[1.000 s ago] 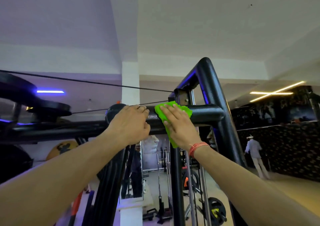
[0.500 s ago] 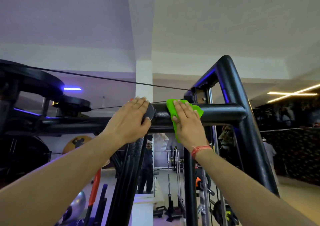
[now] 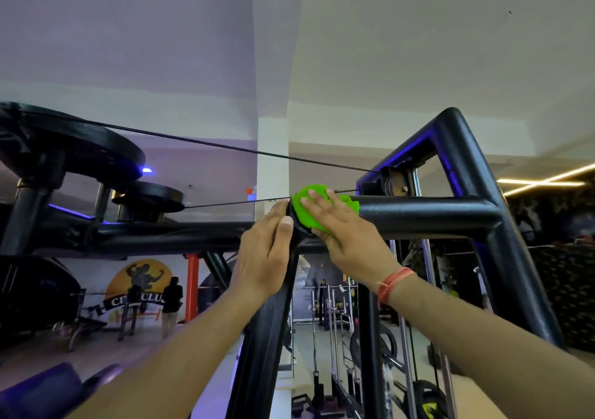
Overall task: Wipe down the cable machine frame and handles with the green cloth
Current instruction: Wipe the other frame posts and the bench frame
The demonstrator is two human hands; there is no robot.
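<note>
Head view looks up at the black cable machine frame. Right hand presses the green cloth flat-fingered against the rounded end of the horizontal bar, where it meets the slanted post; its grip is released, fingers straight over the cloth. Left hand rests just beside it on the same joint, fingers extended, grasping nothing. Two thin cables run left to the pulleys.
</note>
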